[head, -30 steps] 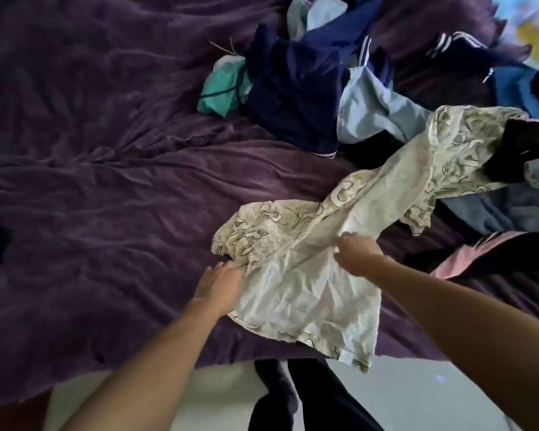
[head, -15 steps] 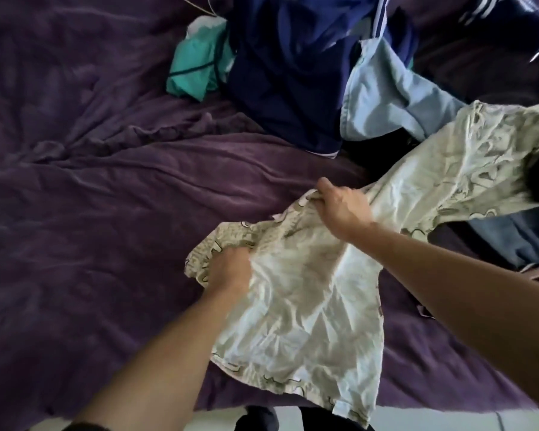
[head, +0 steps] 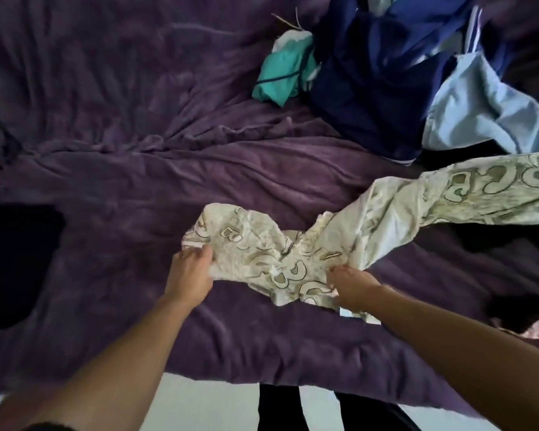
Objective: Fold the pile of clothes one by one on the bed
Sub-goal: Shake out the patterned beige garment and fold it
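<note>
Both hands are on one cream printed garment [head: 308,253], which we take as our landmark. Our left hand [head: 189,272] is closed on its left edge, fingers curled into the fabric. Our right hand [head: 353,284] is closed on its near lower edge, fingers pinched around a bunched fold. The garment lies crumpled on the purple bedspread [head: 137,169], close to the near edge of the bed, and one long part of it trails away to the right and runs out of view.

We count one pile of clothes [head: 402,73] beyond and to the right of the garment. In it we make out one teal piece [head: 280,73], one navy piece with white stripes [head: 371,88] and one pale blue piece [head: 479,113]; further dark items lie right of the garment, number not determinable. One pink piece [head: 535,329] shows at the right edge. One flat black item [head: 16,262] lies well to the left of the garment.

The print shows large outlined letter-like shapes; we cannot read them as words. No label is visible.

Nothing covers the garment between the two hands.
</note>
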Action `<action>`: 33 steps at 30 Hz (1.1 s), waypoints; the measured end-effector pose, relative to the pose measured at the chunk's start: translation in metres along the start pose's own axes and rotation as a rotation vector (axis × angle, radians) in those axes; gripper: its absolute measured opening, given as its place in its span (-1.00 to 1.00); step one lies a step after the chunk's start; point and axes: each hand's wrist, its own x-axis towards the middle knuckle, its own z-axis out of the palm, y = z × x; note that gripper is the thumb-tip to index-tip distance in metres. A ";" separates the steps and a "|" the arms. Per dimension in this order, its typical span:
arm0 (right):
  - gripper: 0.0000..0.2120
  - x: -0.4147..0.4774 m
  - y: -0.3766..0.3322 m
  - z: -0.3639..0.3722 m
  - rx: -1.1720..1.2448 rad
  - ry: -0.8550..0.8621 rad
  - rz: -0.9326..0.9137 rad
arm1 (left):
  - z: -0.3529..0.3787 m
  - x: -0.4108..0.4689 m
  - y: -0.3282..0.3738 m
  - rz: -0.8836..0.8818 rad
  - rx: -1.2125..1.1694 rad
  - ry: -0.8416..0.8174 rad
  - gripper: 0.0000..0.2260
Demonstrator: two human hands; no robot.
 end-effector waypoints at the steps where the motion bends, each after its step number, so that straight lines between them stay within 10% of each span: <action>1: -0.71 0.001 -0.007 -0.003 -0.002 0.019 0.012 | 0.013 -0.005 -0.005 0.001 -0.036 -0.040 -0.65; 5: -0.73 0.037 -0.039 -0.027 0.054 0.479 -0.056 | 0.050 -0.012 -0.024 0.082 -0.150 -0.150 -0.41; 8: -0.43 0.072 -0.057 -0.038 -0.127 0.334 -0.039 | 0.059 -0.003 -0.027 0.112 -0.174 -0.197 -0.21; 14: -0.79 0.054 -0.052 -0.026 -0.160 0.461 0.141 | 0.061 0.005 -0.020 0.165 -0.230 -0.061 -0.91; 24: -0.75 -0.071 -0.063 -0.091 0.175 0.934 0.278 | -0.076 0.011 0.003 0.045 -0.950 0.050 -0.72; 30: -0.72 -0.156 -0.076 -0.107 0.137 1.085 0.315 | -0.139 -0.042 0.020 0.411 -0.538 0.164 -0.67; 33: -0.68 -0.205 -0.082 -0.102 0.100 1.096 0.333 | -0.159 -0.086 0.017 0.520 -0.110 0.177 -0.33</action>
